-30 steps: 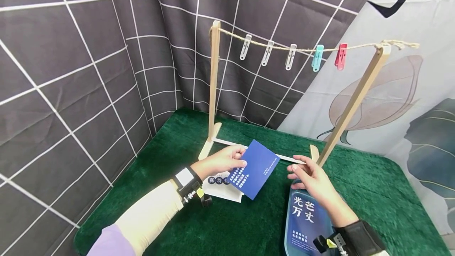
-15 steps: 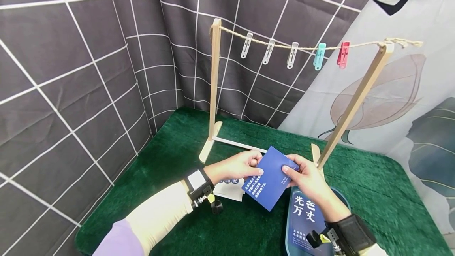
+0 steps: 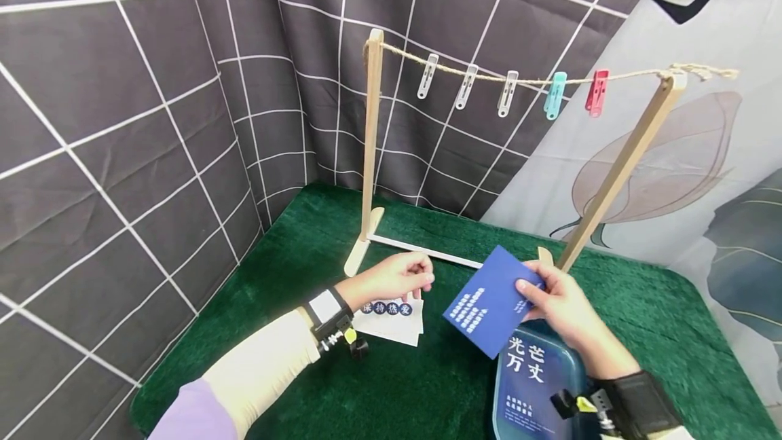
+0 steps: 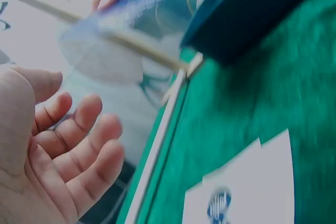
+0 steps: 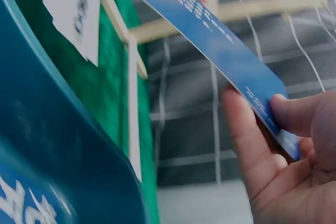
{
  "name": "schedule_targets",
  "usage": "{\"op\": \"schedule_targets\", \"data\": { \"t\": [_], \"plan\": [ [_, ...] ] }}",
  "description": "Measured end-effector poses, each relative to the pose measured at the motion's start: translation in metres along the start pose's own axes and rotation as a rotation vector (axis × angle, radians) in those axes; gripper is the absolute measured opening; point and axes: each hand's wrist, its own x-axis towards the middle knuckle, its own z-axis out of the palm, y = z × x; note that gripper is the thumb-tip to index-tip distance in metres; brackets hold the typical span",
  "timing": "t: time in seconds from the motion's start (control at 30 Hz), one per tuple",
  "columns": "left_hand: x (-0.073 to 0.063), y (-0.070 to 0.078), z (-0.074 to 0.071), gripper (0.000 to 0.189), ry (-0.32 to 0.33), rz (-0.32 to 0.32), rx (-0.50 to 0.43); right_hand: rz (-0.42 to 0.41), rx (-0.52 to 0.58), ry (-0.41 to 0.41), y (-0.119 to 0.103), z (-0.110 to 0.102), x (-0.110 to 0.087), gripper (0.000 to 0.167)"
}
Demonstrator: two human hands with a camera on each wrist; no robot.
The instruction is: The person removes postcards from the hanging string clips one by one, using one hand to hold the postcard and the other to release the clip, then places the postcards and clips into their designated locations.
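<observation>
My right hand [image 3: 559,301] pinches a blue card [image 3: 489,301] with white lettering by its right corner, thumb on the printed face. The card is raised in front of the blue tray [image 3: 577,365], in which another blue card [image 3: 528,386] with large white characters lies. In the right wrist view the card [image 5: 210,40] tilts up from between thumb and fingers. My left hand [image 3: 397,277] hovers over white cards [image 3: 391,324] with round dark-blue characters on the green cloth. Seen in the left wrist view, the left hand [image 4: 73,150] has loosely curled fingers and nothing in them.
Behind the hands stands a wooden frame [image 3: 371,141] with a white bottom bar [image 3: 427,250]. A rope [image 3: 525,80] strung across its top carries three white clothespins [image 3: 467,87], a turquoise one [image 3: 555,96] and a red one [image 3: 597,93]. A dark grid curtain [image 3: 269,87] hangs behind.
The blue card was in my left hand, then both hands held it. My left hand has let go and drawn back left; my right hand now holds the card alone, farther right.
</observation>
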Motion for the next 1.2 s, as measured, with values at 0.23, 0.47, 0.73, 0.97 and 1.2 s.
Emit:
{"op": "schedule_targets", "data": {
  "t": [0.23,0.47,0.73,0.97,1.2],
  "plan": [
    [-0.023,-0.038,-0.028,0.006,0.086,0.003,0.353,0.153,-0.117,0.009,0.014,-0.047,-0.016,0.033],
    [-0.037,-0.055,-0.036,0.007,0.053,-0.114,0.409,0.370,-0.104,-0.275,0.032,-0.069,-0.033,0.024],
    [-0.038,-0.057,-0.030,0.007,0.045,-0.061,0.561,0.396,-0.321,-0.310,0.051,-0.039,-0.039,0.007],
    [-0.038,-0.059,-0.028,0.009,0.048,-0.068,0.609,0.328,-0.888,-0.182,0.063,-0.009,-0.037,0.021],
    [-0.037,-0.063,-0.029,0.008,0.048,-0.056,0.635,0.260,-1.052,-0.131,0.073,0.001,-0.039,0.030]
  ]
}}
